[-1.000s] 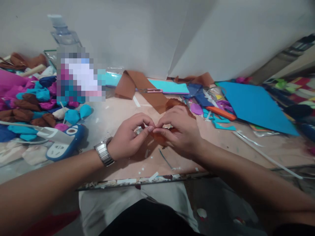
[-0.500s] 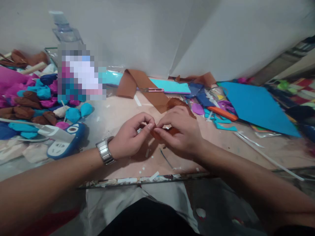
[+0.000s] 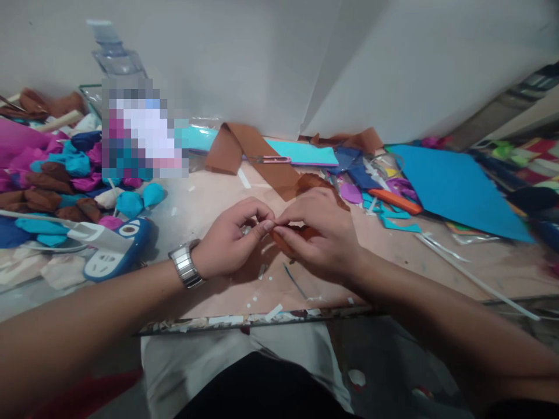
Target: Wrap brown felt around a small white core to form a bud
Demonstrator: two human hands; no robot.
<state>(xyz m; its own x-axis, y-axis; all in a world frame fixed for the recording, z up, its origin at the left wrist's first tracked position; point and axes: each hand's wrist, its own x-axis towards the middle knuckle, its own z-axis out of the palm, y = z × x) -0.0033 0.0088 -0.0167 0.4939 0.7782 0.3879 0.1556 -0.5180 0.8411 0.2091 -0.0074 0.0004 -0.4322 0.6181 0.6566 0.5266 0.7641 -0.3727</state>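
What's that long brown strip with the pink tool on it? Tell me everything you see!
The brown strip is plain and wide, and looks like matte paper or cloth. It lies slantwise on the table, beyond the right hand, and folds back on itself at its upper left. A pink-handled tool rests across it, and it covers the middle of a turquoise sheet. Its near end meets a darker, crumpled brown piece; I can't tell whether they're joined.

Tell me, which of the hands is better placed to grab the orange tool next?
Likely the right hand: it is nearer the orange tool, which lies off to the right, while the left hand would have to reach past it. Both appear to be pinching brown material.
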